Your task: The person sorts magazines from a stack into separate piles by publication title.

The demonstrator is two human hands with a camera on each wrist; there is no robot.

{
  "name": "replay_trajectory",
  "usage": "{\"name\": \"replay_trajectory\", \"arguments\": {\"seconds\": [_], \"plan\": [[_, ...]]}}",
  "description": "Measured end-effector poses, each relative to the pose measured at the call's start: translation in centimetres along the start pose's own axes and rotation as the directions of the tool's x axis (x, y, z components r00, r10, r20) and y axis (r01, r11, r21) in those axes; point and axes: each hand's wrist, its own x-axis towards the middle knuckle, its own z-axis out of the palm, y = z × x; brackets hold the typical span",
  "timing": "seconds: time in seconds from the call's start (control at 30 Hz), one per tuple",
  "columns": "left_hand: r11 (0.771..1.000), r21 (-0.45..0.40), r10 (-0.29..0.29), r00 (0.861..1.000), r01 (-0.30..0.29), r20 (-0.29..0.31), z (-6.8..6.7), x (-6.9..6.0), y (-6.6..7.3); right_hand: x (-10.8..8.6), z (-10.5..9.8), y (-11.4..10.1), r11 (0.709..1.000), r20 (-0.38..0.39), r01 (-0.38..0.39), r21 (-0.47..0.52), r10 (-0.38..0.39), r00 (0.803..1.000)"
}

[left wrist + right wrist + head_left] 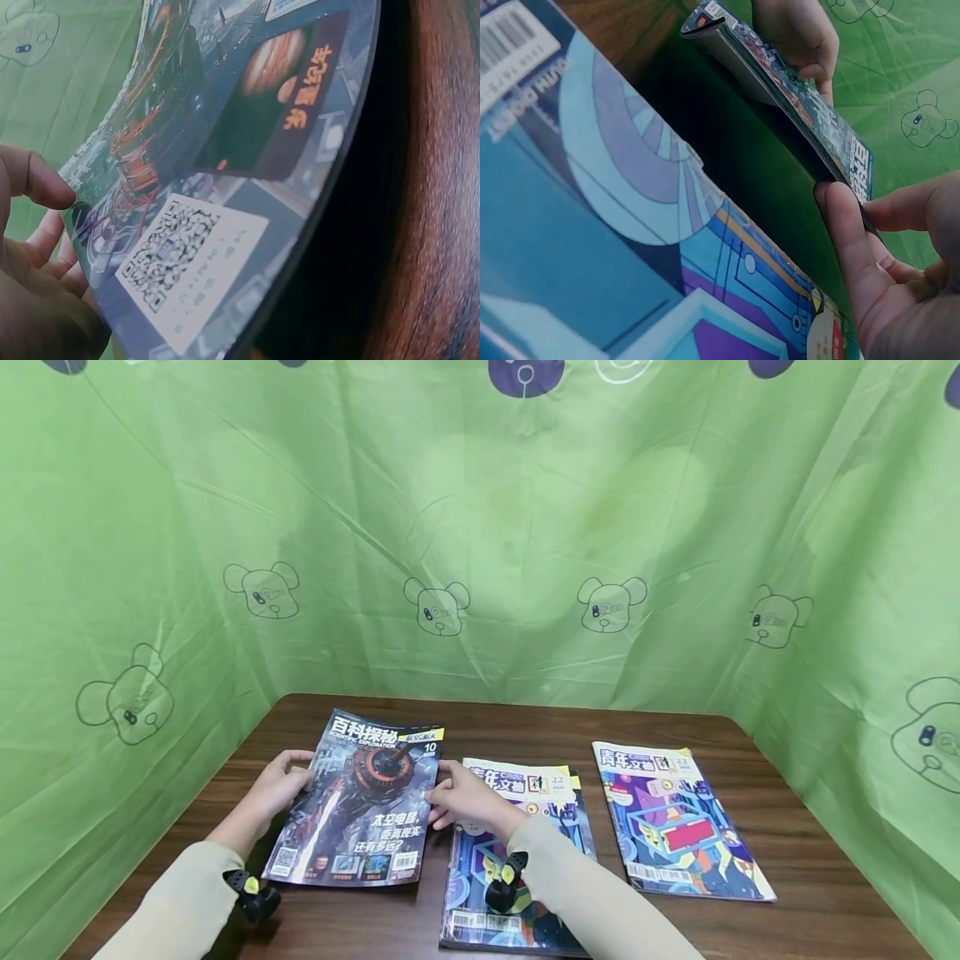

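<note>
A dark magazine [360,810] with a red-ringed machine on its cover is held above the left part of the table. My left hand [279,787] pinches its left edge, thumb over the cover in the left wrist view, where a QR code [191,270] shows near the corner. With thumb and fingers my right hand [468,797] grips the opposite edge; the right wrist view shows the page edges [780,112] from the side, raised off the table. Below my right forearm lies a stack of magazines [480,893], the top one purple and blue with a white title band.
Another purple and blue magazine [686,835] lies at the right, slightly turned. The brown wooden table [517,727] meets a green curtain [480,668] printed with bear heads at its back and sides. A black wrist device [258,897] sits on each sleeve.
</note>
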Motion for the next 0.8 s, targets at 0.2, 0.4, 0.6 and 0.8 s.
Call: {"name": "replay_trajectory", "arguments": {"seconds": [0.2,0.4,0.6,0.8], "plan": [[1.0,0.005,0.022,1.0,-0.022,-0.006,-0.3,0.4,-0.4,0.7,0.3,0.0,1.0,-0.017,-0.007,-0.01,0.007,1.0],[0.999,0.024,0.031,1.0,-0.031,0.004,-0.5,0.4,-0.5,1.4,0.6,0.1,1.0,-0.02,-0.024,-0.015,0.024,1.0],[0.984,0.158,0.088,0.996,-0.087,0.003,-0.7,0.6,-1.1,1.9,0.9,0.1,0.999,-0.03,-0.037,-0.037,0.036,0.999],[0.956,0.276,0.104,0.995,-0.098,-0.007,-0.8,1.1,-1.8,2.3,1.2,0.3,0.996,-0.05,-0.052,-0.066,0.048,0.998]]}}
